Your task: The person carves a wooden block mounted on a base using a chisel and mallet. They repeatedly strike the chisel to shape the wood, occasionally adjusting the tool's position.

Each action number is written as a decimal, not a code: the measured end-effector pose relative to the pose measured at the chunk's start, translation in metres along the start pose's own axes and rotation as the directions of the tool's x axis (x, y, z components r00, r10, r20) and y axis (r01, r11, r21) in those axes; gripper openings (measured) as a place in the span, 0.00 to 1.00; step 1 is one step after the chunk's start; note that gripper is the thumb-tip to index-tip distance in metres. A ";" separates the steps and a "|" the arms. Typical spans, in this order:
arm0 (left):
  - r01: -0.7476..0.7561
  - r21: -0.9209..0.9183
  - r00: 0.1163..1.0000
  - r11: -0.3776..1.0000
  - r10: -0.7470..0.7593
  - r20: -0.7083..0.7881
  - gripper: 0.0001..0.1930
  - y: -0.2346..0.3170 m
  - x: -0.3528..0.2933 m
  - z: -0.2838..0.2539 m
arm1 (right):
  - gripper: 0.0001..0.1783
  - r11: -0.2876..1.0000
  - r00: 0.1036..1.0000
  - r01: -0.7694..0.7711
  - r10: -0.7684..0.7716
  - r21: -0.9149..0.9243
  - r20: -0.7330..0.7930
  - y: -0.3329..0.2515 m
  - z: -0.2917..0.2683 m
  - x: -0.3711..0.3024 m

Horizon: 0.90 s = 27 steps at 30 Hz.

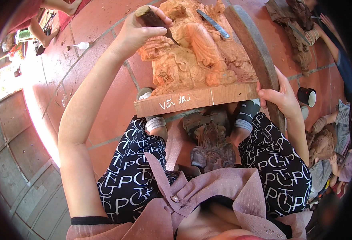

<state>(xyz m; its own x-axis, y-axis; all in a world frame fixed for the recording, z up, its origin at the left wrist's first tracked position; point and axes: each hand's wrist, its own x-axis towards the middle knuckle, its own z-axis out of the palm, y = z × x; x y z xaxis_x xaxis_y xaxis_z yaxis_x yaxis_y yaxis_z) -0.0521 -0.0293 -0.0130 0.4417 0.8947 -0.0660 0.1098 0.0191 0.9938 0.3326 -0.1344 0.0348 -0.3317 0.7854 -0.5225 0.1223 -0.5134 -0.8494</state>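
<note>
— Orange wood carving propped far-centre on floor; chisel tip against it, clenched in left hand.
— Right hand clamped round curved mallet. Could glance off, gouging detail.

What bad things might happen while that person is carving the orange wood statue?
The left hand presses a chisel tip into the wood carving; a slip might gouge the figure. The right hand grips a long curved wooden stick close by, so a swing could catch fingers. The carving's base board rests near the feet, so it may tip onto them.
</note>
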 end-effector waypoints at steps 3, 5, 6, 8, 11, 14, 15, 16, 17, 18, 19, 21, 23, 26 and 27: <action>-0.006 -0.005 1.000 1.000 0.006 0.000 0.11 0.000 0.001 0.002 | 0.37 1.000 1.000 -0.001 0.001 -0.003 0.011 0.003 -0.004 0.000; -0.012 0.010 1.000 1.000 0.012 0.012 0.11 -0.002 0.003 0.003 | 0.38 1.000 1.000 -0.008 0.009 -0.010 0.018 0.003 -0.005 0.001; -0.015 0.022 1.000 1.000 0.015 0.025 0.12 -0.005 0.005 0.003 | 0.38 1.000 1.000 -0.013 0.013 -0.014 0.020 0.003 -0.005 0.001; -0.006 0.061 1.000 0.998 0.004 0.023 0.12 -0.008 0.006 0.009 | 0.38 0.999 1.000 -0.023 0.023 -0.031 0.012 0.004 -0.006 0.001; 0.025 0.107 1.000 0.994 -0.024 -0.008 0.13 -0.007 0.013 0.020 | 0.34 0.999 1.000 -0.015 0.015 -0.041 -0.001 -0.001 -0.002 0.000; 0.062 0.077 0.997 0.995 -0.058 -0.046 0.14 -0.014 0.014 0.007 | 0.31 1.000 1.000 0.005 -0.005 -0.010 0.000 -0.004 0.004 -0.001; 0.076 0.119 0.996 0.990 -0.070 -0.052 0.14 -0.013 0.013 0.007 | 0.31 1.000 1.000 0.007 -0.006 0.009 -0.008 -0.001 0.003 -0.001; 0.090 0.162 0.995 0.983 -0.081 -0.059 0.14 -0.012 0.011 0.005 | 0.33 1.000 1.000 0.013 -0.013 -0.001 0.000 0.001 0.001 -0.001; 0.105 0.204 0.993 0.973 -0.093 -0.066 0.14 -0.008 0.008 0.002 | 0.35 1.000 1.000 0.019 -0.019 -0.010 0.007 0.003 -0.002 0.001; 0.130 0.193 0.989 0.973 -0.113 -0.093 0.14 0.001 0.003 0.001 | 0.37 1.000 1.000 0.021 -0.021 -0.018 0.012 0.004 -0.005 0.000; 0.155 0.187 0.984 0.970 -0.134 -0.119 0.14 0.015 -0.003 -0.002 | 0.37 1.000 1.000 0.016 -0.015 -0.016 0.013 0.006 -0.006 0.001; 0.144 0.095 0.980 0.985 -0.129 -0.151 0.15 0.025 -0.010 -0.016 | 0.37 1.000 1.000 0.009 -0.008 -0.014 0.023 0.007 -0.007 0.001; 0.078 0.064 0.981 0.995 -0.065 -0.184 0.15 0.027 -0.009 -0.018 | 0.37 1.000 0.999 0.001 -0.001 -0.005 0.033 0.007 -0.007 0.001; 0.025 0.076 0.990 0.997 -0.014 -0.144 0.14 0.028 -0.004 -0.010 | 0.37 1.000 0.999 0.005 -0.004 -0.005 0.036 0.005 -0.006 0.002; 0.004 0.096 0.994 0.995 0.007 -0.109 0.13 0.017 -0.003 -0.006 | 0.36 1.000 0.999 0.003 -0.003 -0.007 0.035 0.006 -0.006 0.002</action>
<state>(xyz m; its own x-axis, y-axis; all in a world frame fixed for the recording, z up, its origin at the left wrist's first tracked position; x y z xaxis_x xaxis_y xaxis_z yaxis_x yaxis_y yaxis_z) -0.0570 -0.0284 0.0051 0.3427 0.9382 -0.0491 0.1967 -0.0206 0.9802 0.3379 -0.1342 0.0284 -0.3643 0.7746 -0.5170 0.1279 -0.5083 -0.8516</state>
